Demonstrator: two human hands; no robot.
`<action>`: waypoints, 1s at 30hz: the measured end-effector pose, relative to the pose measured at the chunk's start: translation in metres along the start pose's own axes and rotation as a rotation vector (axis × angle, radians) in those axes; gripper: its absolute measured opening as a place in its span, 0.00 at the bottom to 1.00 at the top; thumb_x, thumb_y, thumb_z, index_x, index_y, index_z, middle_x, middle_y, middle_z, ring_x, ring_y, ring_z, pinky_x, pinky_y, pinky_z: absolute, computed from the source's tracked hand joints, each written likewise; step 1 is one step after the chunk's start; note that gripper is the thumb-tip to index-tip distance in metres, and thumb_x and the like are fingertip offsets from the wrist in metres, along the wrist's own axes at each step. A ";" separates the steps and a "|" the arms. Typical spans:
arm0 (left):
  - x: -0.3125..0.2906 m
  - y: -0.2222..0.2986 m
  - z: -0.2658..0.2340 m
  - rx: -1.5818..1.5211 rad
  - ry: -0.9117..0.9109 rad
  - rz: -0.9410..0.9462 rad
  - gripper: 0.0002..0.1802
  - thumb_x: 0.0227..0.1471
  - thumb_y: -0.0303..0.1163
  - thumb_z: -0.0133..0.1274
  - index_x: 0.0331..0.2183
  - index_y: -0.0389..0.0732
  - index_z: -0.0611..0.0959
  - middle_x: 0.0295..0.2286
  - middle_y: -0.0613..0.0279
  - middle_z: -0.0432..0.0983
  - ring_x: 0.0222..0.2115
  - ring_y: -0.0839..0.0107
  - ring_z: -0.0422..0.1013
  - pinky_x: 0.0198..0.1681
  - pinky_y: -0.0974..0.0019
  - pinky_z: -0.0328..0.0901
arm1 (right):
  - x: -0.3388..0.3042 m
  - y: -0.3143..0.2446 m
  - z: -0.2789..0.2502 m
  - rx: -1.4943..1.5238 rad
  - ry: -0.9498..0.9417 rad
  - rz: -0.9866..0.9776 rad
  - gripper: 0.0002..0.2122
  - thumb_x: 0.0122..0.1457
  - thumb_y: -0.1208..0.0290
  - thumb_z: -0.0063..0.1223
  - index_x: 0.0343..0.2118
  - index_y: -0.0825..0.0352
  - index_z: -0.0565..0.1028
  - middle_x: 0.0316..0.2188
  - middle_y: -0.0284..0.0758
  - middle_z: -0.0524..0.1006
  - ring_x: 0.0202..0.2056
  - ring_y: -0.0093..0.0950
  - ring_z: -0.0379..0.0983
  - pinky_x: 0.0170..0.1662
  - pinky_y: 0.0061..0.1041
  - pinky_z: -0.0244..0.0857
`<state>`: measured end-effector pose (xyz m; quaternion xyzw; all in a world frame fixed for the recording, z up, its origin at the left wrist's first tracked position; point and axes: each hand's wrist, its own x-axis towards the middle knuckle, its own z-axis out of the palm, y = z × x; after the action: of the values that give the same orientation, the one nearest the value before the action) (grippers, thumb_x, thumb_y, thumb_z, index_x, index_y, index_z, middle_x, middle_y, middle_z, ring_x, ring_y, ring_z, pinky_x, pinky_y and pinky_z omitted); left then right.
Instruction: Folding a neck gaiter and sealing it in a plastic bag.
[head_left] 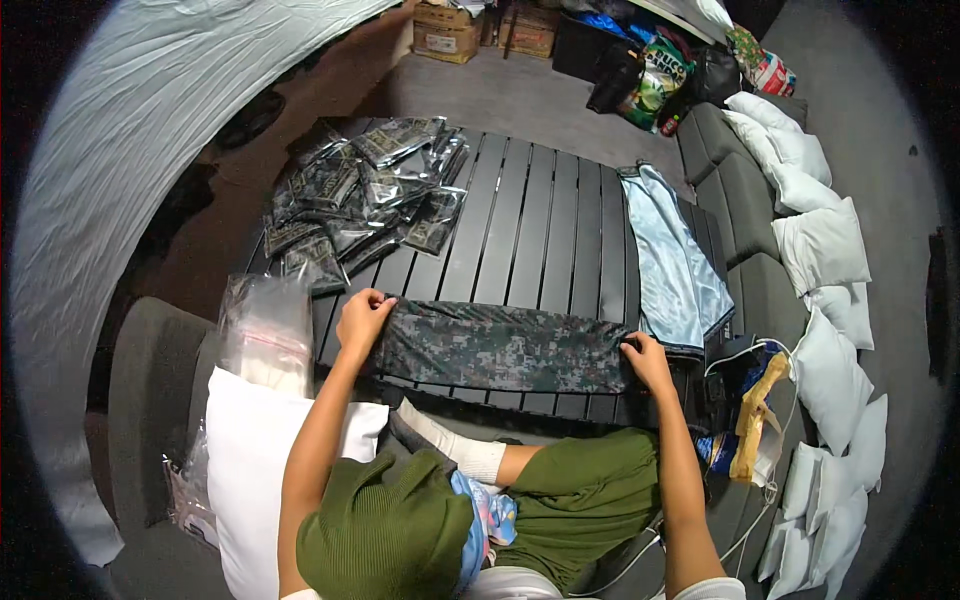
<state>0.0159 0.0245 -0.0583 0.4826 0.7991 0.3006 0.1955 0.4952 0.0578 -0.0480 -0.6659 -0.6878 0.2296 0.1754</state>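
A dark digital-camouflage cloth (505, 347), shaped as a long, flat rectangle, lies stretched across the near edge of the slatted table (510, 220). My left hand (364, 318) pinches its upper left corner, while my right hand (648, 357) grips the right end near its upper corner. Both arms reach forward over my lap. Beyond the cloth, to the left, several dark packets in clear wrapping (375, 190) are heaped on the table. A shiny light-blue cloth (678, 260) is spread over the table's right side.
Clear plastic bags (268, 325) and a white pillow (245, 480) sit at my left. White cushions (835, 360) line the grey sofa (765, 290) on the right. A blue and yellow bag (752, 410) with white cables stands near my right arm. Cardboard boxes (445, 35) are at the back.
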 end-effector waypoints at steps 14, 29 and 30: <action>-0.002 -0.034 -0.028 -0.104 0.131 -0.080 0.21 0.48 0.46 0.51 0.28 0.34 0.77 0.21 0.54 0.74 0.22 0.67 0.70 0.29 0.68 0.63 | 0.019 -0.021 0.016 0.187 0.115 0.037 0.13 0.52 0.64 0.51 0.32 0.71 0.73 0.25 0.42 0.76 0.29 0.31 0.73 0.33 0.26 0.65; 0.008 -0.055 -0.014 -0.251 0.070 -0.046 0.15 0.40 0.37 0.58 0.21 0.35 0.76 0.19 0.58 0.74 0.21 0.71 0.70 0.27 0.68 0.63 | 0.051 -0.011 0.025 -0.021 0.257 0.130 0.14 0.48 0.60 0.52 0.23 0.68 0.73 0.21 0.45 0.74 0.27 0.44 0.71 0.30 0.36 0.62; 0.008 -0.055 -0.013 -0.247 0.070 -0.033 0.15 0.41 0.37 0.58 0.21 0.35 0.76 0.19 0.57 0.74 0.21 0.70 0.71 0.27 0.68 0.63 | 0.051 -0.007 0.023 -0.005 0.262 0.123 0.14 0.49 0.60 0.51 0.24 0.69 0.72 0.21 0.45 0.74 0.27 0.45 0.71 0.30 0.37 0.62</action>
<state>-0.0311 0.0083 -0.0855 0.4306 0.7703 0.4101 0.2304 0.4742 0.1067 -0.0662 -0.7314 -0.6176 0.1492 0.2477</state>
